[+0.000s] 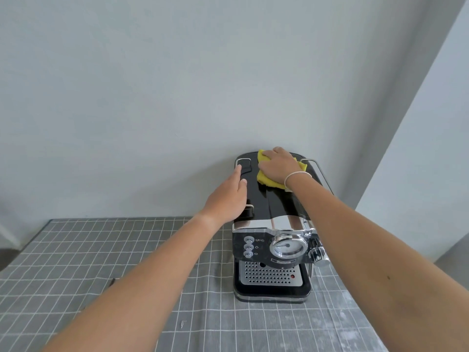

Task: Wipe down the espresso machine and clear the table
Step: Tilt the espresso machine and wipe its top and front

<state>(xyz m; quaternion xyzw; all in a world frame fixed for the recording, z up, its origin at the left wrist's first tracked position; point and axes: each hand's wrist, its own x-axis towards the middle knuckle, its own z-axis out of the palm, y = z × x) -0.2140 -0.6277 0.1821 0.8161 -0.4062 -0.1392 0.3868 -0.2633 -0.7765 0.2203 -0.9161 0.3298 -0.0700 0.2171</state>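
A black and chrome espresso machine stands on the table against the wall, with its gauge, buttons and drip tray facing me. My right hand presses a yellow cloth flat on the rear part of the machine's glossy black top. Only the cloth's edges show around the hand. My left hand rests on the top's left edge, fingers together and extended, holding nothing.
A grey checked tablecloth covers the table, with a small dark speck on it left of the machine. A plain white wall stands right behind the machine, and a wall corner juts out at the right.
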